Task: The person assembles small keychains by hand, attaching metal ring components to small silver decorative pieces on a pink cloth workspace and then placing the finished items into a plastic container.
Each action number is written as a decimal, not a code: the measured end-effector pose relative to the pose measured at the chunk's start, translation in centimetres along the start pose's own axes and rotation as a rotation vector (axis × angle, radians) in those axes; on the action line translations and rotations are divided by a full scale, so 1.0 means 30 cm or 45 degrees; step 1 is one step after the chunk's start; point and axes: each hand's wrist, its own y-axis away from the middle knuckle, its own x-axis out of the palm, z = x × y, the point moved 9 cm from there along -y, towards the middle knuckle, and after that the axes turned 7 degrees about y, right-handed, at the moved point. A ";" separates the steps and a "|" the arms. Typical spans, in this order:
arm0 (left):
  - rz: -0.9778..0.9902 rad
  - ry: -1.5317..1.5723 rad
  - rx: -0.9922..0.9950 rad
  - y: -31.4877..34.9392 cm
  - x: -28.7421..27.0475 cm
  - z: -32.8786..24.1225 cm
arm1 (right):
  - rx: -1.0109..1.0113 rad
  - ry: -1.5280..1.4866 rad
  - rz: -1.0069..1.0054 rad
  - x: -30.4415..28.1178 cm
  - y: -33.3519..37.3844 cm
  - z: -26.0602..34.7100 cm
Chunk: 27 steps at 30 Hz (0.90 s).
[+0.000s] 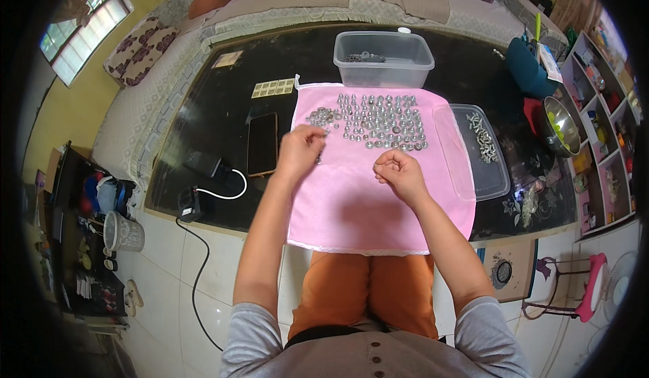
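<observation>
Small silvery metal pieces (385, 118), several of them with narrow upright tops, stand in rows on a pink cloth (338, 212). At the left of the rows lies a loose heap of small round metal parts (322, 116). My left hand (301, 152) is just below that heap, fingers curled and pressed together. Small metal bits show by its fingertips; whether it grips one I cannot tell. Below the rows, my right hand (401, 175) is closed in a pinch over the cloth. Whatever lies between its fingertips is too small to make out.
Behind the cloth is a clear plastic tub (384, 74) with dark metal parts inside. A clear lid (497, 185) holding screws lies at the right. On the left are a phone (263, 145), a charger with a white cable (236, 192) and a blister-like card (273, 88).
</observation>
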 end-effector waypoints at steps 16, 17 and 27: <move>0.148 -0.679 0.207 -0.147 0.020 0.018 | -0.003 0.077 -0.005 0.008 0.009 0.028; 0.150 -0.678 0.209 -0.143 0.021 0.021 | -0.006 0.082 0.002 0.010 0.009 0.029; -0.001 -0.607 0.229 -0.098 0.010 -0.015 | -0.024 0.123 -0.007 0.004 0.005 0.021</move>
